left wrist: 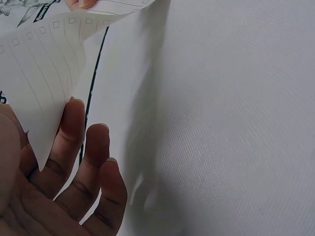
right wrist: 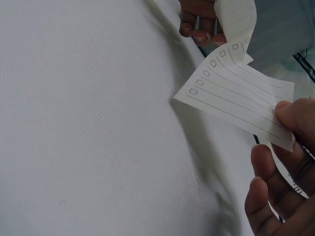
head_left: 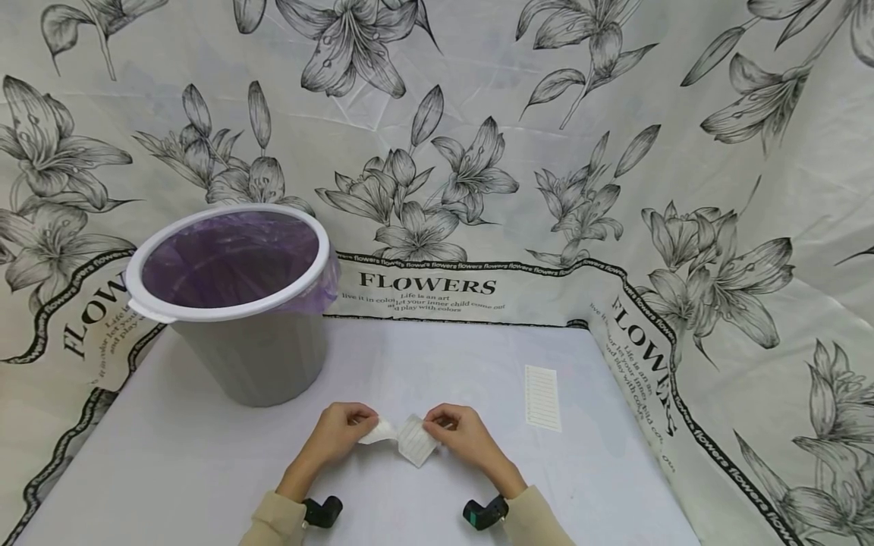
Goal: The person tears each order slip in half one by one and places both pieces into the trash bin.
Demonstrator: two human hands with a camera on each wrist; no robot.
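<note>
A white lined checklist sheet [head_left: 417, 442] with small square boxes is stretched between both hands, low over the front of the table. My left hand [head_left: 337, 434] pinches one end between thumb and fingers. At the other end, my right hand [head_left: 466, 437] pinches a corner. Between the hands the sheet bends and twists, its two halves facing different ways. Up close in the right wrist view, the paper [right wrist: 231, 91] shows ruled lines and a column of boxes. From the left wrist view, the paper [left wrist: 42, 69] tapers to a point by the fingers.
A grey bin [head_left: 253, 360] with a white rim and purple liner stands at the back left. Another lined checklist sheet [head_left: 542, 398] lies flat on the white table [head_left: 437, 364] to the right. Flower-printed cloth [head_left: 423, 136] hangs behind and around the sides.
</note>
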